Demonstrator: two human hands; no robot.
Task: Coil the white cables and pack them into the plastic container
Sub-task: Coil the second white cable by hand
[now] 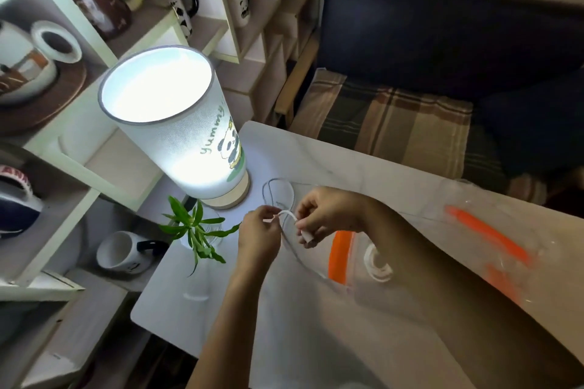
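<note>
Both hands hold one white cable [286,214] above the pale table. My left hand [259,232] pinches it from the left. From the right, my right hand [328,211] grips it, and the cable's white plug end [308,237] hangs below those fingers. A thin loop of the cable [278,191] lies on the table beyond the hands. A clear plastic container with an orange rim [339,254] sits under my right forearm, and a coiled white cable [377,267] lies inside it. A clear lid with orange edges [489,237] lies to the right.
A lit panda lampshade [177,123] stands at the table's far left. A small green plant in a glass [197,234] is next to my left hand. Shelves with mugs [126,251] fill the left side. A dark sofa with a plaid cushion [395,123] is behind the table.
</note>
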